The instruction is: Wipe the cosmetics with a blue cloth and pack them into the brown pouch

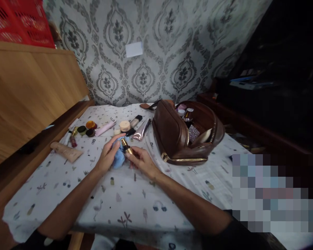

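Observation:
My left hand (108, 156) is closed round a crumpled light-blue cloth (119, 158) and presses it against a small black-and-gold cosmetic tube (126, 146). My right hand (140, 160) pinches the lower end of that tube, holding it tilted over the patterned white tablecloth (125, 198). Both hands meet near the middle of the table, just left of an open brown leather cosmetic bag (177, 133).
Several cosmetics lie in a row behind the hands: a beige tube (66, 151), a pink tube (105, 128), small jars (90, 125), a rose-gold tube (142, 132). The bag holds bottles and a glittery item. A wooden headboard (28, 93) stands left, dark furniture (263, 114) right.

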{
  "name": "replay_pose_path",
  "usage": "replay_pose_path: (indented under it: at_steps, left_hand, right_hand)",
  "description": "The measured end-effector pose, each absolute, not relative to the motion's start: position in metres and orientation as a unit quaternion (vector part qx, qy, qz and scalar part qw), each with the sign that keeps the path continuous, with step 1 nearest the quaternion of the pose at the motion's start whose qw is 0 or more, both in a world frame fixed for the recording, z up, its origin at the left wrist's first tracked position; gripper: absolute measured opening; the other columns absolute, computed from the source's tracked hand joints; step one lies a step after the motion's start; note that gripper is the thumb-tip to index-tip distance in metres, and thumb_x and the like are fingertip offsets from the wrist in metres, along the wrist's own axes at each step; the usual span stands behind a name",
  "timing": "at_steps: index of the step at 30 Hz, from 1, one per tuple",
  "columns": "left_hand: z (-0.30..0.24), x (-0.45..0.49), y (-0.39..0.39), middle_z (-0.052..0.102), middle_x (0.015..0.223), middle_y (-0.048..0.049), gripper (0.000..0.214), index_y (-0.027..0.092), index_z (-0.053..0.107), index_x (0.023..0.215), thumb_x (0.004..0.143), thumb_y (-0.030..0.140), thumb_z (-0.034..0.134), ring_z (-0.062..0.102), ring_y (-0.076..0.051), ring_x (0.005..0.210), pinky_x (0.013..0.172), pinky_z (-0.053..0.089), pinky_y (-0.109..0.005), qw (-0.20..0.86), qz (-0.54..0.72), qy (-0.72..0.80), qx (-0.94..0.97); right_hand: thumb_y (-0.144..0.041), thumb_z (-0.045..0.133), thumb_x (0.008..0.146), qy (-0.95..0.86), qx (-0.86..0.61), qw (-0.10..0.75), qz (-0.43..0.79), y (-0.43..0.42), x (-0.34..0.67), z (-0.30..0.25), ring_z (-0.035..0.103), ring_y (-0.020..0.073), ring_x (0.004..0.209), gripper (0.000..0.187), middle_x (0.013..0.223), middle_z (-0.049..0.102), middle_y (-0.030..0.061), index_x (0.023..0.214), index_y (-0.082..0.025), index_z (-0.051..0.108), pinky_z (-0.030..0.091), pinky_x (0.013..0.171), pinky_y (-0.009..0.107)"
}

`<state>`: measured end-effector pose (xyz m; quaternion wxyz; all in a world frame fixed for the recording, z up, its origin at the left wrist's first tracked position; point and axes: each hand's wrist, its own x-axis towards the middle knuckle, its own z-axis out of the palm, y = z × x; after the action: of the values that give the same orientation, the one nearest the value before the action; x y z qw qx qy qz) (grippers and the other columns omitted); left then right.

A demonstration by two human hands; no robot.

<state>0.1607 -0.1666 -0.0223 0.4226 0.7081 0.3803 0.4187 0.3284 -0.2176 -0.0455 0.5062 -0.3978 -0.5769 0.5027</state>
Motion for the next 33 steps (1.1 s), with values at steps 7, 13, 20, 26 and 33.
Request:
replay_pose_path:
  at_steps: [7,13,20,26,33]
  left_hand:
    - [-0.032,0.149,-0.148,0.067,0.087,-0.0021,0.041,0.019,0.067,0.101,0.085,0.055,0.064,0.058,-0.016,0.075,0.07,0.047,-0.025,0.47,0.395,0.355,0.705]
    - [-0.039,0.151,-0.147,0.054,0.073,0.0035,0.037,0.021,0.058,0.094,0.089,0.057,0.059,0.048,-0.012,0.066,0.063,0.042,-0.022,0.468,0.377,0.36,0.714]
    - [-0.042,0.154,-0.143,0.043,0.067,0.0046,0.045,0.02,0.05,0.075,0.09,0.062,0.055,0.04,-0.012,0.063,0.06,0.037,-0.023,0.432,0.388,0.375,0.723]
    - [-0.043,0.153,-0.142,0.043,0.067,0.0041,0.044,0.02,0.051,0.075,0.091,0.061,0.054,0.042,-0.012,0.063,0.059,0.037,-0.023,0.424,0.386,0.381,0.725]
    - [-0.034,0.15,-0.148,0.065,0.087,-0.0013,0.04,0.022,0.069,0.105,0.09,0.057,0.057,0.056,-0.017,0.078,0.073,0.045,-0.027,0.42,0.395,0.358,0.734]
  right_hand:
    - [-0.05,0.062,0.085,-0.609,-0.431,0.463,0.479,-0.215,0.331,-0.049,0.049,0.0088,0.05,0.035,0.063,0.043,-0.0066,0.074,-0.02,0.049,0.039,0.052,0.023]
    - [-0.039,0.066,0.083,-0.645,-0.496,0.441,0.378,-0.214,0.333,-0.053,0.046,0.0111,0.061,0.022,0.065,0.05,-0.0048,0.085,-0.017,0.063,0.037,0.058,0.023]
    - [-0.034,0.071,0.079,-0.657,-0.538,0.405,0.339,-0.217,0.333,-0.05,0.048,0.012,0.063,0.022,0.068,0.057,-0.0043,0.093,-0.017,0.067,0.036,0.062,0.024]
    - [-0.032,0.069,0.079,-0.655,-0.548,0.409,0.321,-0.216,0.333,-0.052,0.05,0.0124,0.061,0.034,0.069,0.061,-0.0045,0.11,-0.019,0.065,0.037,0.062,0.024]
    - [-0.034,0.067,0.078,-0.641,-0.563,0.419,0.309,-0.214,0.335,-0.05,0.05,0.0129,0.059,0.027,0.067,0.061,-0.0047,0.101,-0.021,0.063,0.036,0.059,0.024]
